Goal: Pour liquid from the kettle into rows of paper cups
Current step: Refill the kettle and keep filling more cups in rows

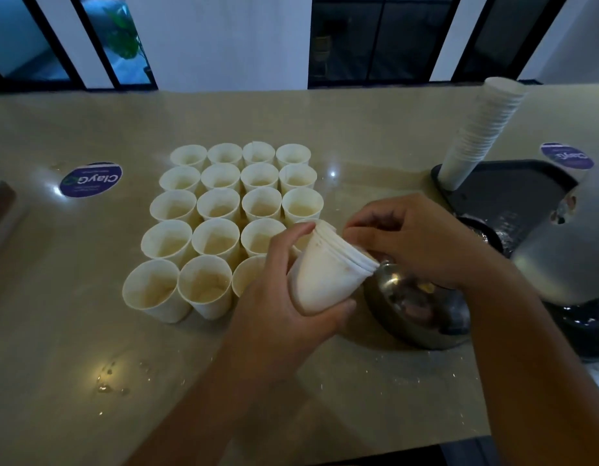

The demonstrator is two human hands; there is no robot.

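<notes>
Where left hand (284, 297) grips nested cups (328, 274), near-row cups (204, 285) hidden behind.

The left hand (284, 297) and the nested cups (328, 274) in its grip cover the near right corner of the cup rows (224, 223), so the count there cannot be told. Under the right hand (422, 240), the metal bowl (416, 304) is partly hidden and its contents are unclear. Right of the grip, the kettle (567, 243) is cut off by the edge. The sticker (91, 180) print is too small to read.
</notes>
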